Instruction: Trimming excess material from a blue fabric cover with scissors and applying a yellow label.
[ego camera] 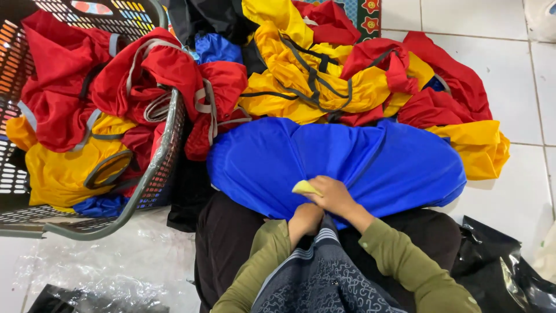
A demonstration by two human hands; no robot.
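I see the right hand [333, 196] pinching a small yellow piece [305, 187] against the blue fabric [324, 159] spread over the lap. Left hand [305, 219] just below, fingers closed into the blue cloth's edge. Beyond: red-and-yellow garment heap [347, 69]. Off to the left: grey basket [165, 145], full.

One basket [152, 174], one blue cloth [347, 159], two hands [331, 195]
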